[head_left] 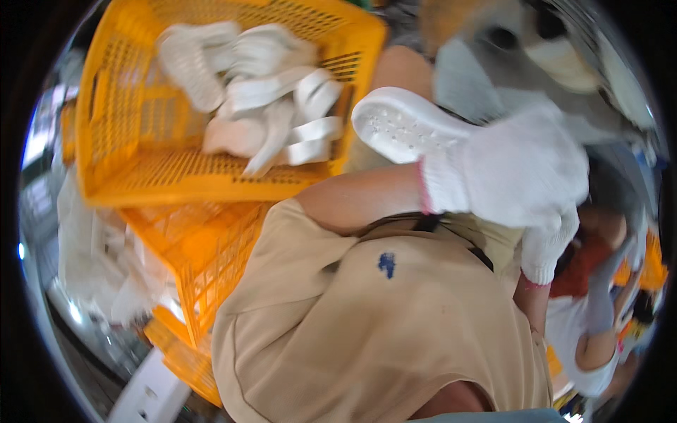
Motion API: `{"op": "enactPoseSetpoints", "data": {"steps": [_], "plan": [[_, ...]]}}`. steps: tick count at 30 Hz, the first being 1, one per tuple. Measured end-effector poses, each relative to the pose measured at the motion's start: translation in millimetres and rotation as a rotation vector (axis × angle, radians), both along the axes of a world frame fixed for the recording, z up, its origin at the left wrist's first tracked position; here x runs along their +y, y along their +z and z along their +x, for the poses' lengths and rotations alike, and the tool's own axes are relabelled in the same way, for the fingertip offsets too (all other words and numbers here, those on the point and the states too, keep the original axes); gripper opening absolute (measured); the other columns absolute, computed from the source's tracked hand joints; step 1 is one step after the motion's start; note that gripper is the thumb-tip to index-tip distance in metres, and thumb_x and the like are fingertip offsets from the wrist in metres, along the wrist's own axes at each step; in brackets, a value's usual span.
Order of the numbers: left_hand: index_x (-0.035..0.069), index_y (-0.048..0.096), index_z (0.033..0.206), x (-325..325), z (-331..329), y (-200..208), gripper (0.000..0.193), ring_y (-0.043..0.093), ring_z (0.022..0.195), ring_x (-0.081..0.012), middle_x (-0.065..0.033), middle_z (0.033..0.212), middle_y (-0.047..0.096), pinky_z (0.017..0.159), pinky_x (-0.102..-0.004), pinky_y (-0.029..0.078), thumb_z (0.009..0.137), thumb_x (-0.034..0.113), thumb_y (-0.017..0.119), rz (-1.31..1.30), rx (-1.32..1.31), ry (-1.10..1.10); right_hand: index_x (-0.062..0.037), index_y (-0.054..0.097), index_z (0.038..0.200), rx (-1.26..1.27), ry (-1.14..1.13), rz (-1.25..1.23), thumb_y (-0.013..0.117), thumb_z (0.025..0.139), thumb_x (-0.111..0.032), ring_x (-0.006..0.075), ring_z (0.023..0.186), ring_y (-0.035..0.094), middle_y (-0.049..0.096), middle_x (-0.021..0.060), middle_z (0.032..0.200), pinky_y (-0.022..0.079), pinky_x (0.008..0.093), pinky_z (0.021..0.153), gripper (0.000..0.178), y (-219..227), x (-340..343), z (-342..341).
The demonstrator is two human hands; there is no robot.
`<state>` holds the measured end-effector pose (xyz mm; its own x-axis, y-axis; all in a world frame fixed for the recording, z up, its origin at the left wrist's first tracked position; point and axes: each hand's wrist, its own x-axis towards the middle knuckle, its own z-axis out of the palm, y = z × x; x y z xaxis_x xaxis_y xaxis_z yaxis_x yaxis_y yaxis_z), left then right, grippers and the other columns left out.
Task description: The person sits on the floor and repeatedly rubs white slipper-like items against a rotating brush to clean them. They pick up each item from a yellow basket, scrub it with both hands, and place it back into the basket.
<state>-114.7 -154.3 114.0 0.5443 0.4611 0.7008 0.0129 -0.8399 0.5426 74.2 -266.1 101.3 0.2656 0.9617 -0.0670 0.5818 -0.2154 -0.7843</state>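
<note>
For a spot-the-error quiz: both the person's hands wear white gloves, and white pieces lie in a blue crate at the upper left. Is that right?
Not quite: the crate is orange-yellow, not blue, as the head view shows. White pieces do lie in it, and the left hand and right hand wear white gloves.

Overlapping gloves, smeared edges

Left hand [518, 169] in white knit glove: finger positions blurred; covers most of right hand [552, 247], whose fingertips can't be made out. White shoe sole [398, 127]: far end hidden behind left glove, grip unreadable. Orange crate [134, 192]: upper side cut by top edge; white pieces [257, 92] inside overlap, count unclear. Lower orange crate [222, 257] partly covered. Grey shape [479, 88], upper right: kind unclear. Person [596, 352] at right: blurred, partly hidden
</note>
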Motion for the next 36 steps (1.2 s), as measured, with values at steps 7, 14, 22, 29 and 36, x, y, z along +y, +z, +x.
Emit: {"op": "enactPoseSetpoints", "data": {"steps": [7, 14, 22, 29, 36], "plan": [[-0.002, 0.058, 0.134, 1.6, 96.7, -114.7, 0.048, 0.065, 0.113, -0.0336, -0.0140, 0.122, 0.067, 0.103, -0.0458, 0.053, 0.095, 0.020, 0.073, -1.563, -0.526, 0.006, 0.0044, 0.070, 0.120, 0.337, -0.531, 0.139, 0.064, 0.095, -0.004, 0.0152, 0.101, 0.066, 0.073, 0.0077, 0.111, 0.051, 0.0288, 0.089, 0.027, -12.2, -56.2, 72.5], [-0.004, 0.056, 0.137, 28.2, 198.7, -102.9, 0.043, 0.068, 0.112, -0.0291, -0.0156, 0.129, 0.066, 0.101, -0.0442, 0.055, 0.099, 0.011, 0.069, -1.855, -0.887, -0.308, 0.0044, 0.052, 0.139, 0.416, -0.590, 0.337, 0.066, 0.099, -0.020, 0.0234, 0.107, 0.068, 0.071, 0.0194, 0.115, 0.055, 0.0334, 0.090, 0.049, 7.4, -35.4, 45.1], [0.002, 0.055, 0.139, 102.9, 226.3, -114.7, 0.040, 0.064, 0.122, -0.0309, -0.0146, 0.137, 0.064, 0.106, -0.0423, 0.053, 0.110, 0.028, 0.046, -1.842, -0.718, -0.307, 0.0029, 0.056, 0.124, -0.204, -0.191, 0.347, 0.069, 0.093, -0.017, 0.0396, 0.081, 0.073, 0.069, 0.0237, 0.094, 0.058, 0.0444, 0.069, 0.039, -17.5, 58.7, 115.5], [0.000, 0.049, 0.145, 138.1, 229.7, -152.0, 0.044, 0.061, 0.125, -0.0341, -0.0163, 0.138, 0.062, 0.110, -0.0473, 0.049, 0.110, 0.026, 0.047, -1.828, -0.780, -0.354, 0.0021, 0.056, 0.118, -0.312, -0.052, 0.366, 0.062, 0.095, -0.026, 0.0458, 0.083, 0.069, 0.067, 0.0249, 0.091, 0.055, 0.0497, 0.071, 0.036, -35.0, 102.3, 122.8], [-0.002, 0.051, 0.146, 157.0, 156.9, -173.1, 0.057, 0.059, 0.128, -0.0326, -0.0175, 0.145, 0.058, 0.112, -0.0417, 0.044, 0.102, 0.031, 0.066, -1.438, -0.289, 0.261, 0.0032, 0.064, 0.089, -0.087, -0.169, 0.335, 0.052, 0.091, -0.026, 0.0476, 0.089, 0.067, 0.068, 0.0294, 0.084, 0.054, 0.0538, 0.081, 0.032, -62.4, 154.5, 121.1]]}}
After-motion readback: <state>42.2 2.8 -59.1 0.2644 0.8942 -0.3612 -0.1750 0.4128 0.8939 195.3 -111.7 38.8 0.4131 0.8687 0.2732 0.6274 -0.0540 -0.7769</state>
